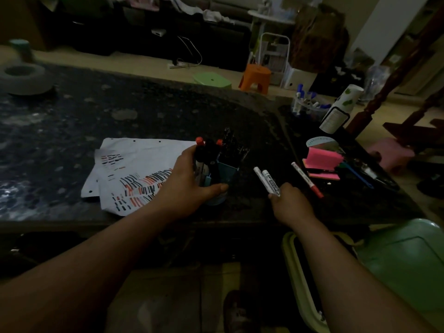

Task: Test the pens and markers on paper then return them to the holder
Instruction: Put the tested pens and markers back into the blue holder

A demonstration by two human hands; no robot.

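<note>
A blue pen holder [225, 174] full of dark and red-capped markers [209, 150] stands on the dark table, at the right edge of white paper sheets [134, 169] covered in red and black test strokes. My left hand [189, 181] wraps around the holder, fingers on its left side and thumb across its front. To the right, my right hand [288, 203] grips two white markers [268, 180] that point up and away. A white pen with a red tip [307, 180] lies on the table just right of them.
Pink sticky notes [322, 159] and a blue tool [358, 176] lie at the right. A clear cup of blue-capped pens [305, 104] and a white bottle [341, 109] stand behind them. A grey round object [24, 79] sits far left. A green stool [403, 265] is near my right arm.
</note>
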